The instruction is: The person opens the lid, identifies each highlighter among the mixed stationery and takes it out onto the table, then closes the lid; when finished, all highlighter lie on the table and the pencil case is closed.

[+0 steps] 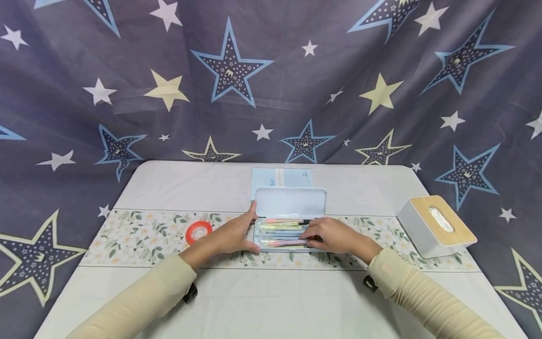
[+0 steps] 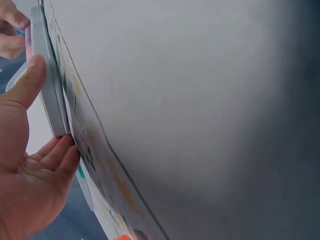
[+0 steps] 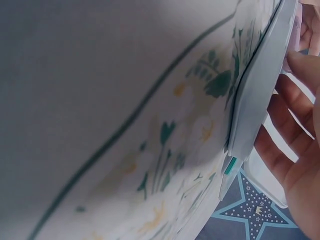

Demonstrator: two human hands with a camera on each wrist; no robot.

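A pale pencil case (image 1: 291, 202) stands with its lid raised at the middle of the table. Several pens and highlighters (image 1: 279, 227) lie in its tray in pastel colours. My left hand (image 1: 235, 233) holds the left end of the case, thumb at the front and fingers round the far side; the left wrist view shows the thumb (image 2: 32, 80) against the case wall. Over the right half of the tray, my right hand (image 1: 332, 234) pinches a pink-purple pen (image 1: 288, 243). That pen lies along the front of the tray, its right end hidden by my fingers.
Behind the lid lies a light blue notebook (image 1: 296, 178). A red roll of tape (image 1: 199, 231) is left of the case, near my left forearm. At the right stands a tissue box (image 1: 438, 226) with a wooden top. A floral strip (image 1: 144, 235) crosses the white table.
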